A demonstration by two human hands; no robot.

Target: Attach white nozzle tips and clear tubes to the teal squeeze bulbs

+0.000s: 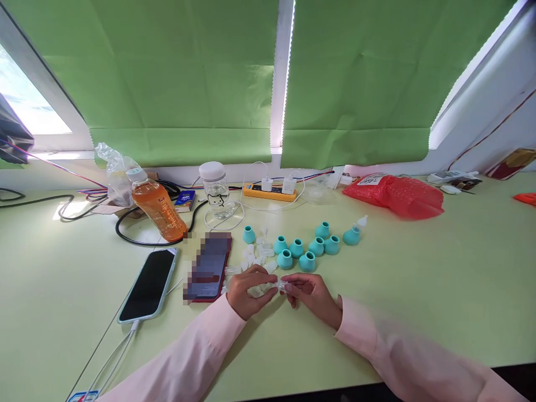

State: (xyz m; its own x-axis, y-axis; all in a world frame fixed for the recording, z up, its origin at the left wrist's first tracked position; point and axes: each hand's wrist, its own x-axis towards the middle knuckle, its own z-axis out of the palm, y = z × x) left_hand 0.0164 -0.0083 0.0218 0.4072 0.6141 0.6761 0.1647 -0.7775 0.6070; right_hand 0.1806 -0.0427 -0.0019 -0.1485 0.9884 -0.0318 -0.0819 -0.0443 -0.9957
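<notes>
My left hand [247, 291] and my right hand [310, 293] meet low over the pale green table [439, 279], both in pink sleeves. Their fingers are pinched together on a small clear plastic piece [280, 286] held between them. Just beyond the hands lies a heap of similar clear plastic pieces [256, 254]. Several teal rubber cups [307, 247] stand in a loose row behind that, and one teal cup with a clear tip fitted [354, 233] sits at the right end.
Two phones lie to the left: a dark one on a cable [149, 285] and a red-cased one [209, 268]. Behind stand an orange drink bottle [158, 205], a clear jar [215, 190], a yellow power strip [270, 192] and a red plastic bag [396, 195].
</notes>
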